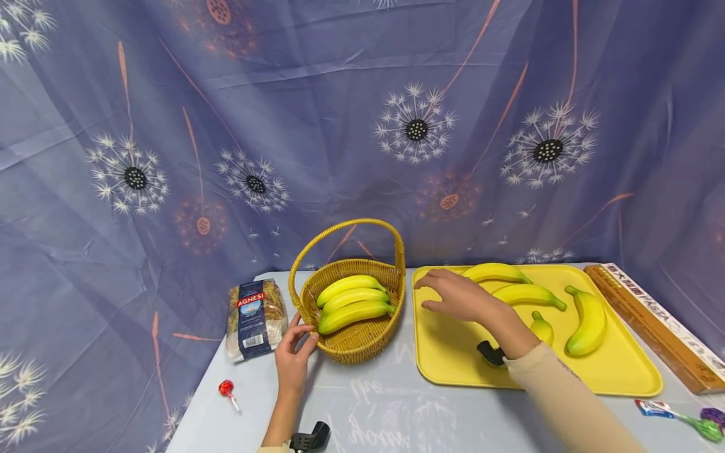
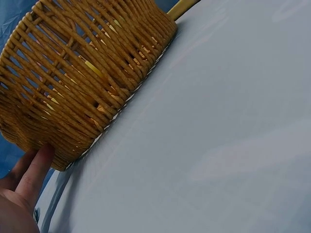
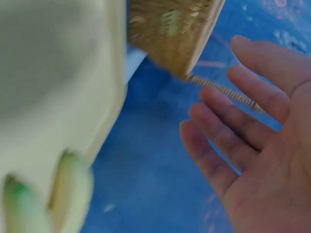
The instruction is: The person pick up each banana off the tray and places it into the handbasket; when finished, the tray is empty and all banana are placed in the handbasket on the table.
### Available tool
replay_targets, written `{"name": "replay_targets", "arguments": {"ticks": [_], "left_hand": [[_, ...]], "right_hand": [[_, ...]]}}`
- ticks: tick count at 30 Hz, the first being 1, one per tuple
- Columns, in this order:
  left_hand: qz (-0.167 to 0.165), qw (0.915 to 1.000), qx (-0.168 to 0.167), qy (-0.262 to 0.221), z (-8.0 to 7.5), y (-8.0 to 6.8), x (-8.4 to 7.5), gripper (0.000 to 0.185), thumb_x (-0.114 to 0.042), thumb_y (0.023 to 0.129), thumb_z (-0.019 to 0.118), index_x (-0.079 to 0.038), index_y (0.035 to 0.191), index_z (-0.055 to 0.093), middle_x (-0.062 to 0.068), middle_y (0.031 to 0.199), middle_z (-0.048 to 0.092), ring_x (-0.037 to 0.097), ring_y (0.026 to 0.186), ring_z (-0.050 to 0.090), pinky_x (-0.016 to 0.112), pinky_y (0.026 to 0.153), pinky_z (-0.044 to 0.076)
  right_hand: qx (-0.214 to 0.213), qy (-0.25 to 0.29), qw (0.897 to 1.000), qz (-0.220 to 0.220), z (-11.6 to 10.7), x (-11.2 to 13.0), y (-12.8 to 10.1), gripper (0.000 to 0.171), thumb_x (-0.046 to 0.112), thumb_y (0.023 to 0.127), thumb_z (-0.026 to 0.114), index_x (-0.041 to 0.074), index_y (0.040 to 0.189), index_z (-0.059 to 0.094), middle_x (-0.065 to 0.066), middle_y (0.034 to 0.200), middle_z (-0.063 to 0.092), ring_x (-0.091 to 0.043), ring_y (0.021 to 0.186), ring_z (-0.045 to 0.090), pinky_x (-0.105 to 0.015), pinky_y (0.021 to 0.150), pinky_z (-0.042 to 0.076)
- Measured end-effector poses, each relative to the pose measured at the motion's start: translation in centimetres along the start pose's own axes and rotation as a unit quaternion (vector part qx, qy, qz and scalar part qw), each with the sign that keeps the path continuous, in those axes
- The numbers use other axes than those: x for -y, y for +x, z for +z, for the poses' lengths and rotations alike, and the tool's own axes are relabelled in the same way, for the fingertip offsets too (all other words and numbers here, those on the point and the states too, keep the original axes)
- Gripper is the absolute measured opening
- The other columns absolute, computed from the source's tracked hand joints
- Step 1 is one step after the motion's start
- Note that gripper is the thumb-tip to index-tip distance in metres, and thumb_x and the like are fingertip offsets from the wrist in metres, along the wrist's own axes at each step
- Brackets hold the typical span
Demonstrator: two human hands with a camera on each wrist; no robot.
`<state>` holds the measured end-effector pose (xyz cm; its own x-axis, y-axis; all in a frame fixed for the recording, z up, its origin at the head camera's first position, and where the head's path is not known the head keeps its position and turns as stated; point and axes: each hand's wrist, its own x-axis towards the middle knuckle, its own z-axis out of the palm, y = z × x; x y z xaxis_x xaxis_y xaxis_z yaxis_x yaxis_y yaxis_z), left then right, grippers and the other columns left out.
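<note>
The left hand [image 1: 294, 355] lays straight fingers [image 2: 35, 170] against the near left wall of the wicker basket [image 1: 362, 336], which stands on the table [image 1: 385, 409] holding three bananas [image 1: 352, 302]. The right hand [image 1: 455, 296] hovers with relaxed, slightly spread fingers [image 3: 228, 145], holding nothing, over the far left part of the yellow tray [image 1: 453, 358], just right of the basket. Four more bananas [image 1: 589, 321] lie on the tray. A pasta bag [image 1: 255, 318] stands left of the basket, a lollipop [image 1: 228, 390] nearer.

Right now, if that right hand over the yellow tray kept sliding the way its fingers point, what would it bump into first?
Probably the wicker basket. The right hand hovers open over the yellow tray, fingers pointing left toward the basket's near wall; its height is unclear.
</note>
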<state>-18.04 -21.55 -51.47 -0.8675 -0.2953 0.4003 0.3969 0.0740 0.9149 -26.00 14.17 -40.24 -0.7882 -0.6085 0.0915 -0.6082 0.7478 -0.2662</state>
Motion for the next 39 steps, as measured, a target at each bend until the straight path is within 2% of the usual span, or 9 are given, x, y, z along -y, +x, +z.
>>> {"name": "replay_targets", "arguments": {"ticks": [3, 6, 14, 19, 22, 25, 31, 34, 39], "left_hand": [[0.001, 1.0000, 0.003, 0.003, 0.2, -0.2, -1.0, 0.015, 0.007, 0.085, 0.067, 0.014, 0.098, 0.062, 0.021, 0.141, 0.045, 0.045, 0.113, 0.054, 0.060, 0.097, 0.039], [0.001, 1.0000, 0.004, 0.005, 0.3, -0.1, -1.2, 0.016, 0.007, 0.085, 0.066, 0.015, 0.099, 0.062, 0.021, 0.141, 0.045, 0.045, 0.115, 0.053, 0.061, 0.097, 0.038], [-0.008, 0.9999, -0.007, -0.011, -0.2, 0.1, 1.3, 0.015, 0.004, 0.085, 0.069, 0.008, 0.099, 0.065, 0.010, 0.142, 0.047, 0.036, 0.115, 0.056, 0.056, 0.098, 0.040], [0.003, 0.9999, -0.012, -0.006, -0.2, 0.2, 1.8, 0.015, 0.001, 0.085, 0.070, 0.006, 0.098, 0.066, 0.008, 0.140, 0.049, 0.031, 0.113, 0.058, 0.057, 0.098, 0.040], [0.002, 0.9999, -0.011, -0.003, -0.2, 0.2, 1.8, 0.014, 0.001, 0.085, 0.070, 0.006, 0.098, 0.066, 0.008, 0.140, 0.049, 0.029, 0.113, 0.058, 0.057, 0.098, 0.040], [-0.001, 1.0000, -0.006, -0.003, -0.2, 0.3, 1.6, 0.014, 0.003, 0.086, 0.069, 0.007, 0.099, 0.065, 0.011, 0.141, 0.047, 0.033, 0.114, 0.057, 0.057, 0.098, 0.040], [0.003, 0.9999, 0.008, -0.009, 0.0, 0.1, -0.4, 0.017, 0.005, 0.086, 0.067, 0.014, 0.100, 0.062, 0.018, 0.142, 0.045, 0.043, 0.115, 0.053, 0.061, 0.098, 0.038], [0.004, 0.9999, 0.008, -0.005, 0.2, -0.1, -1.1, 0.018, 0.005, 0.086, 0.067, 0.014, 0.100, 0.062, 0.019, 0.141, 0.045, 0.042, 0.114, 0.054, 0.061, 0.097, 0.038], [0.005, 1.0000, 0.005, -0.002, 0.2, 0.0, -1.1, 0.016, 0.004, 0.085, 0.068, 0.012, 0.099, 0.063, 0.017, 0.140, 0.047, 0.038, 0.113, 0.057, 0.061, 0.098, 0.038]], "right_hand": [[-0.004, 0.007, 1.000, 0.023, 0.6, -1.6, -2.8, 0.037, 0.026, 0.089, 0.070, 0.019, 0.125, 0.062, -0.003, 0.122, 0.057, -0.026, 0.115, 0.053, -0.046, 0.092, 0.047], [-0.008, 0.009, 0.999, 0.038, 0.8, -3.1, -5.5, 0.037, 0.017, 0.088, 0.071, 0.018, 0.124, 0.063, -0.005, 0.123, 0.058, -0.028, 0.113, 0.055, -0.047, 0.089, 0.049], [0.016, 0.008, 0.997, 0.073, 0.6, -5.7, -12.0, 0.043, -0.012, 0.079, 0.064, 0.012, 0.115, 0.067, -0.004, 0.115, 0.062, -0.031, 0.108, 0.057, -0.047, 0.084, 0.050], [0.053, 0.040, 0.994, 0.092, 1.0, -6.4, -14.4, 0.050, -0.019, 0.071, 0.061, 0.011, 0.110, 0.069, 0.000, 0.109, 0.063, -0.032, 0.104, 0.057, -0.055, 0.093, 0.044], [0.053, 0.037, 0.993, 0.094, 1.3, -6.7, -15.0, 0.049, -0.017, 0.070, 0.062, 0.013, 0.108, 0.070, 0.003, 0.105, 0.064, -0.031, 0.102, 0.058, -0.057, 0.096, 0.040], [0.045, 0.019, 0.994, 0.093, 1.6, -6.8, -15.0, 0.045, -0.013, 0.072, 0.066, 0.013, 0.108, 0.070, 0.002, 0.105, 0.065, -0.031, 0.101, 0.059, -0.058, 0.094, 0.041], [0.046, 0.010, 0.994, 0.097, 2.1, -6.6, -14.2, 0.038, 0.009, 0.076, 0.079, 0.015, 0.112, 0.068, 0.002, 0.108, 0.064, -0.028, 0.102, 0.059, -0.058, 0.088, 0.044], [0.049, 0.019, 0.994, 0.094, 2.3, -6.3, -13.6, 0.039, 0.014, 0.076, 0.079, 0.016, 0.113, 0.067, 0.004, 0.108, 0.063, -0.025, 0.102, 0.059, -0.055, 0.086, 0.046], [0.038, 0.029, 0.996, 0.079, 2.4, -5.7, -12.3, 0.038, 0.013, 0.077, 0.077, 0.019, 0.113, 0.066, 0.008, 0.108, 0.062, -0.018, 0.099, 0.058, -0.049, 0.083, 0.047]]}}
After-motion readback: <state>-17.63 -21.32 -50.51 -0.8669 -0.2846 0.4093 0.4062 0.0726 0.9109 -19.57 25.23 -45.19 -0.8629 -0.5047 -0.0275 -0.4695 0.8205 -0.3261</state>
